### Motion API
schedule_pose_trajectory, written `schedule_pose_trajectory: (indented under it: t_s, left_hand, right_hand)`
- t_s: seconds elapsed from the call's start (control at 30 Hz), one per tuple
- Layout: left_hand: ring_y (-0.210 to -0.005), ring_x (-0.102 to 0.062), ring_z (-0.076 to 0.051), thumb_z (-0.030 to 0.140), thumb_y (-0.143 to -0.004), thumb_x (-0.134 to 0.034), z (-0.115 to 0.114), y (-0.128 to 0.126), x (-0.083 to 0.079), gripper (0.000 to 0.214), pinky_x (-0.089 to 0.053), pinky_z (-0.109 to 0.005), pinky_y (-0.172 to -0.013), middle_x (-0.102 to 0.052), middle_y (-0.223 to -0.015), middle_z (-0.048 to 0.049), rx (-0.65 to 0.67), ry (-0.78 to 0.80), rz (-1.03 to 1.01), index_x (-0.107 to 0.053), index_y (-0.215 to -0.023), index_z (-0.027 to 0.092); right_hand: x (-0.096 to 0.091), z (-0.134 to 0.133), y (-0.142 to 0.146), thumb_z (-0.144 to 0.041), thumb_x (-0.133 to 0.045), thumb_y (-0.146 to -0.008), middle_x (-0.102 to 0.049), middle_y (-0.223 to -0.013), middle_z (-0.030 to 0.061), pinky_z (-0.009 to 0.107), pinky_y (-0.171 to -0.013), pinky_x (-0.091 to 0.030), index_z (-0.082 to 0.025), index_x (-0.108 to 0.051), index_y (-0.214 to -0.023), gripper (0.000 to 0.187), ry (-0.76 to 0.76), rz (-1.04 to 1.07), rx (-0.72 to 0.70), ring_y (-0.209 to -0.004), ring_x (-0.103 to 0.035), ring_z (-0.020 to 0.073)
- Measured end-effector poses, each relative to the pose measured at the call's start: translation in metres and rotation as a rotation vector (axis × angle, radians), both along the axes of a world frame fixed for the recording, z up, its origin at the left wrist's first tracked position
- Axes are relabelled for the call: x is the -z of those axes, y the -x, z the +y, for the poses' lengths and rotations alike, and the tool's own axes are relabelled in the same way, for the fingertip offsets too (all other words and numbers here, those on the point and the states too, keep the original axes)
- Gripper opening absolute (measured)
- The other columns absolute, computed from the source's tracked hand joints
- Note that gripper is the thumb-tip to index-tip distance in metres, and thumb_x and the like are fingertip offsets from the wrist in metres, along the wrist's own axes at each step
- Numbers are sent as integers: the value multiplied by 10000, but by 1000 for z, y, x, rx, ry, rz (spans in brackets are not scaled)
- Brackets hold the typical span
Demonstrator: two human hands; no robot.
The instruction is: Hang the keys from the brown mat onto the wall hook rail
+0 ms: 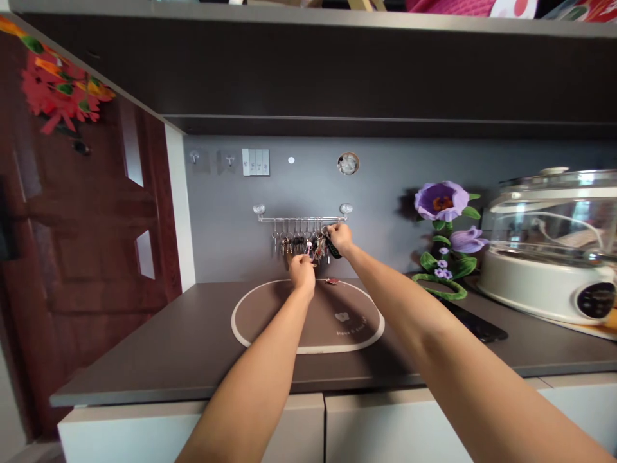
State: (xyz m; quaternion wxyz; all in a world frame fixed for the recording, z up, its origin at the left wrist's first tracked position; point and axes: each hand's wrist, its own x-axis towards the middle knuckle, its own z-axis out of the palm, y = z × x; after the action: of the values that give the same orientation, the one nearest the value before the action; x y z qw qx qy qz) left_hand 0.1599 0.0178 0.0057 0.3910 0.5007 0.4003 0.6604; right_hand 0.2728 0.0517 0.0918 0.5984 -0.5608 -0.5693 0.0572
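A clear rail on the grey wall carries a row of hooks with several bunches of keys hanging from them. My right hand is at the rail's right end, its fingers closed on a key ring by a dark fob. Lower and to the left, my left hand pinches at the bottom of the hanging keys, seemingly on a key; its fingertips partly hide it. A small red tag lies on the oval brown mat below.
Purple artificial flowers, a black phone and a white appliance with a clear upper part stand or lie to the right on the counter. A shelf overhangs the rail. At left is a brown door.
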Motion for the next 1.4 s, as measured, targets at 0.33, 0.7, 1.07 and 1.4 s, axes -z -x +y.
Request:
schedule_pose_trajectory:
  t_s: [0.33,0.7,1.07,1.4]
  left_hand:
    - [-628,-581,-114,204,-746,-425,-12,-3,-8,127,-424,-236,-612,-622,-754,-33,-64,38,-73,-541,-760,156]
    - [-574,-551,-93,217,-750,-438,-13,-3,-6,120,-420,-223,-594,-612,-723,-26,-26,37,-62,-535,-720,153]
    - [-551,-543,-93,189,-710,-453,-14,-1,-3,104,-421,-219,-579,-607,-690,-33,-5,7,-42,-541,-684,141]
    - [-541,-537,-98,188,-680,-473,-16,-3,3,102,-397,-208,-537,-618,-652,-38,73,16,150,-558,-659,136]
  right_hand:
    - [19,7,-4,-297,-504,-660,-542,-575,-7,245,-595,-369,-157,-537,-590,160,-14,131,-94,-533,-435,99]
    - [27,11,-11,-176,-474,-665,-575,-653,1,256,-659,-413,-140,-559,-705,100,-23,132,-236,-587,-487,95]
    - [64,-31,-20,-202,-473,-687,-608,-737,25,253,-663,-422,-133,-578,-757,145,21,146,-174,-615,-507,103]
    - [110,-40,-44,-188,-582,-707,-647,-928,66,258,-790,-427,-150,-609,-907,206,298,-396,-120,-847,-589,149]
